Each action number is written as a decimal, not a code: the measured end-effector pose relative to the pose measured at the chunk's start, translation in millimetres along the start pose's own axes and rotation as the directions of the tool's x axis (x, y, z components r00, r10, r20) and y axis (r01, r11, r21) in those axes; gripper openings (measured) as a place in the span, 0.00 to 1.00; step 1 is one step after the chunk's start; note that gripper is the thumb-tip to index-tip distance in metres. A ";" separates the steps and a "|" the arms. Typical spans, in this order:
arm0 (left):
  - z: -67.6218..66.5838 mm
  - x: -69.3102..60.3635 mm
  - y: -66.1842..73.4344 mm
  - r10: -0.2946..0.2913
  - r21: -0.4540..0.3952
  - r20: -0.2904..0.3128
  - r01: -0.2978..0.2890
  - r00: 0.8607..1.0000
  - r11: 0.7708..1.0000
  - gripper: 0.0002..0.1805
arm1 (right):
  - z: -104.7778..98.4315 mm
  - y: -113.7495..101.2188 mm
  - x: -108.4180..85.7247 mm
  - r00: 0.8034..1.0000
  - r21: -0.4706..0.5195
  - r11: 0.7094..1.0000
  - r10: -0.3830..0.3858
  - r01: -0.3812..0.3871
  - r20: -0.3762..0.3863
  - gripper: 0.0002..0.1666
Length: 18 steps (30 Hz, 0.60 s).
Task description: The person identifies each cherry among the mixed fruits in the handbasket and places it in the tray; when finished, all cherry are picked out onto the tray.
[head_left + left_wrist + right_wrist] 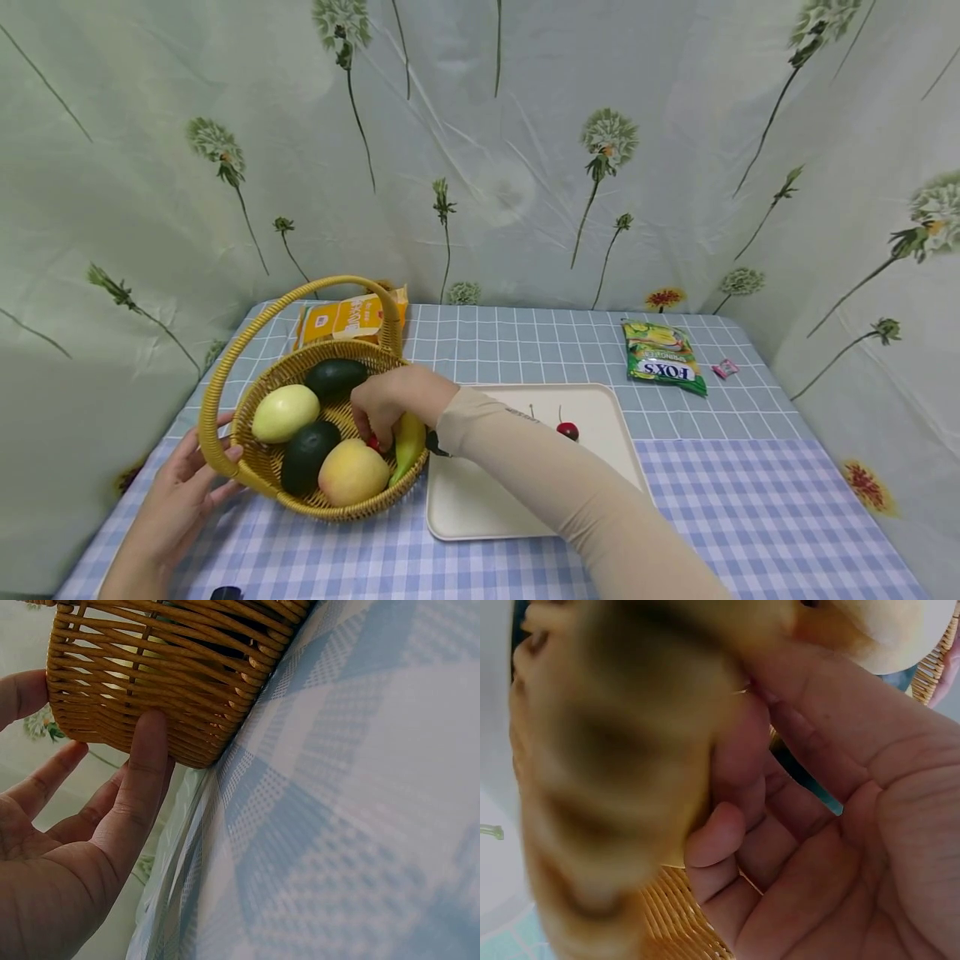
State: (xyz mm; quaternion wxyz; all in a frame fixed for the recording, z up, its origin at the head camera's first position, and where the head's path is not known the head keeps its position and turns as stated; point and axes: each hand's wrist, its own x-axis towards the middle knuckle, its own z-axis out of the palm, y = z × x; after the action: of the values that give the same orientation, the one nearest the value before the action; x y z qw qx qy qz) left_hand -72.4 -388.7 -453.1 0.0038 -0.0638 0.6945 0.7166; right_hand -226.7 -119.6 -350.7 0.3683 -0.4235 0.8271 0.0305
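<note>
A yellow wicker basket (345,510) with a tall handle stands at the left of the table. In it lie a pale yellow-green fruit (285,413), two dark green avocado-like fruits (309,458), a peach (354,475) and a banana (407,448). My right hand (390,400) reaches into the basket beside the banana and pinches a small red fruit (372,442), mostly hidden by the fingers. At the basket's left side, my left hand (183,483) touches the wicker wall (172,697) with spread fingers.
Right of the basket lies a cream tray (487,512) with a stemmed cherry (567,430), partly behind my right sleeve (555,475). An orange snack packet (348,321) sits behind the basket. Far right are a green FOX'S bag (660,357) and a pink wrapped candy (725,368).
</note>
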 end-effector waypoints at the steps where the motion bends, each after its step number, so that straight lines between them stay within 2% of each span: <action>1: -0.1 -0.1 0.1 0.002 0.001 0.001 -0.002 1.000 1.000 0.29 | -0.1 -0.5 -0.1 1.000 -0.004 1.000 -0.002 0.002 0.000 0.10; 18: 0.6 -0.4 1.1 -0.027 0.018 -0.023 0.027 0.999 0.999 0.29 | -5.2 -4.0 -4.9 0.999 0.060 0.998 0.012 -0.014 0.031 0.07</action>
State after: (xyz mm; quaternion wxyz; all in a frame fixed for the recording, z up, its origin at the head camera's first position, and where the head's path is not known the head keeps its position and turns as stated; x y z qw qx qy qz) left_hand -72.1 -388.1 -451.9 0.0060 -0.0814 0.7001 0.7094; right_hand -225.1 -120.7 -342.8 0.3934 -0.4062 0.8246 0.0143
